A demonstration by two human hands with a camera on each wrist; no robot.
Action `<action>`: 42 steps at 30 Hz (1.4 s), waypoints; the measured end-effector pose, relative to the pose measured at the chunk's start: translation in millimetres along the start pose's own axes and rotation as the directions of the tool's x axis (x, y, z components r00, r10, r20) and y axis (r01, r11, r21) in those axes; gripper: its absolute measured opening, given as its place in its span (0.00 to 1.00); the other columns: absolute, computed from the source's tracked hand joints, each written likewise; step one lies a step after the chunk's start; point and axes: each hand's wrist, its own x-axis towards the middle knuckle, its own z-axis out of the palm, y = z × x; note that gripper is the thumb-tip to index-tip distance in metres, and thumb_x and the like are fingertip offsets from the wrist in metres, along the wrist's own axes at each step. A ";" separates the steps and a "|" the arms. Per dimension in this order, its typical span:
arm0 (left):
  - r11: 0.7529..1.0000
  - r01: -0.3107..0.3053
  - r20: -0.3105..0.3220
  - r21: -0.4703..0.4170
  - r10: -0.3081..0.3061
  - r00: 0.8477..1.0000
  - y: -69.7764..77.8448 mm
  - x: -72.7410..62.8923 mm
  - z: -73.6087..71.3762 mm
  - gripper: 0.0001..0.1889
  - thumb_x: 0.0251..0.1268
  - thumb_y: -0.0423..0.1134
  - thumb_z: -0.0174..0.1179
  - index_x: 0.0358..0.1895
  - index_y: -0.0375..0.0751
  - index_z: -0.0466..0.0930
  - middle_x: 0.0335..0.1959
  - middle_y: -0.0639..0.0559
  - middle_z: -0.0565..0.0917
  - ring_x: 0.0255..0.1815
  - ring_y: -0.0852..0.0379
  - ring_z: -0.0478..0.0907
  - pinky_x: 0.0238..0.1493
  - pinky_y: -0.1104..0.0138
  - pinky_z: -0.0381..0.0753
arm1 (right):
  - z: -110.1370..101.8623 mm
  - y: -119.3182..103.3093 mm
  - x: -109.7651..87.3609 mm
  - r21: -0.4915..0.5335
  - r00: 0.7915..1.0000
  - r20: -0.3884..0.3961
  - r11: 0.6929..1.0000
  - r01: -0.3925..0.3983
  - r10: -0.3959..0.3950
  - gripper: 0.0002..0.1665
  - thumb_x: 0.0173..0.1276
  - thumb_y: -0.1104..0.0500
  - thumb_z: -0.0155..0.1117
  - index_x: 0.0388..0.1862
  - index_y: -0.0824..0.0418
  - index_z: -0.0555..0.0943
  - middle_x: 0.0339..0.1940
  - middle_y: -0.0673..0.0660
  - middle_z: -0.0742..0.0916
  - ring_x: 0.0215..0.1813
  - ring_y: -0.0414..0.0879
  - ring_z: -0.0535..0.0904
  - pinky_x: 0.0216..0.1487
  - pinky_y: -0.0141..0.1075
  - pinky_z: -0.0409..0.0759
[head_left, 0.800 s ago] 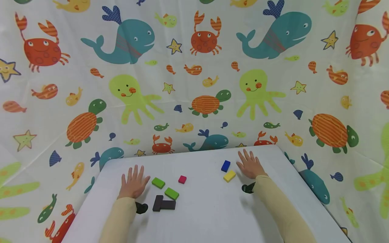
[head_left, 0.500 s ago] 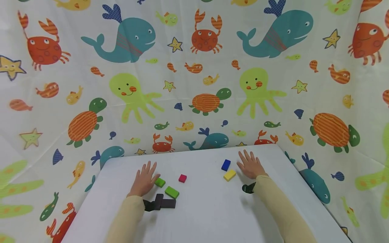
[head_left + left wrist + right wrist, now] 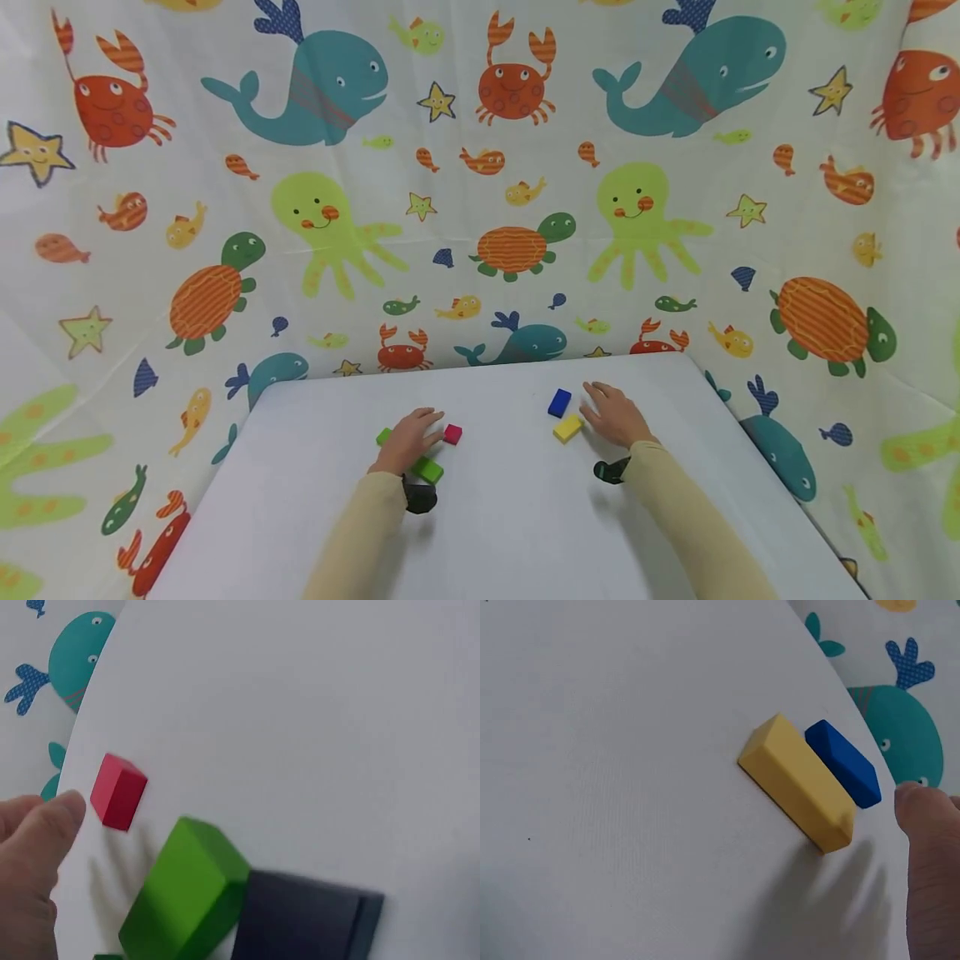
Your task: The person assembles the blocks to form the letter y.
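Red marks the small block (image 3: 453,434) just beyond the fingers of the left hand (image 3: 406,442); it lies on the white table (image 3: 510,533), with a gap between it and the thumb in the left wrist view. That hand grips nothing, its fingers loosely bent above the near green block (image 3: 428,471) and the far green block (image 3: 383,436), which it partly covers. A dark block (image 3: 296,915) lies beside one green; whether they touch cannot be told. The right hand (image 3: 615,418) is also unburdened, fingers relaxed, beside the yellow block (image 3: 567,429) and the blue block (image 3: 559,403), which lie close together.

A low palm or wrist could knock the greens out of place, since the left hand is right over them. A fingertip overshooting could push red away. On the right, the tight spacing could let a nudge at yellow shift blue too.
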 end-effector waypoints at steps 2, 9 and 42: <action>1.000 -0.021 0.002 0.001 0.021 1.000 4.6 3.1 2.1 0.22 0.64 0.39 0.66 0.60 0.37 0.79 0.56 0.39 0.79 0.59 0.41 0.75 0.60 0.48 0.73 | -0.4 -1.9 -0.4 0.017 1.000 -0.011 0.999 0.029 -0.029 0.35 0.73 0.45 0.57 0.73 0.61 0.67 0.69 0.66 0.72 0.69 0.63 0.66 0.66 0.59 0.65; 0.997 -0.038 0.014 0.061 0.037 0.999 13.1 13.9 10.8 0.18 0.61 0.39 0.68 0.53 0.38 0.83 0.46 0.45 0.81 0.49 0.49 0.79 0.55 0.55 0.78 | 1.1 -7.9 -1.8 0.058 0.996 -0.023 0.994 0.088 -0.087 0.34 0.69 0.45 0.63 0.67 0.61 0.73 0.63 0.65 0.75 0.64 0.61 0.70 0.63 0.56 0.71; 0.999 -0.033 -0.045 -0.039 0.031 0.998 59.3 27.0 54.1 0.10 0.60 0.30 0.67 0.44 0.29 0.86 0.45 0.41 0.81 0.47 0.45 0.79 0.55 0.54 0.78 | 35.2 -32.2 -11.2 0.288 0.999 0.007 0.957 0.036 -0.039 0.28 0.64 0.54 0.70 0.62 0.62 0.79 0.61 0.63 0.76 0.61 0.57 0.72 0.63 0.52 0.71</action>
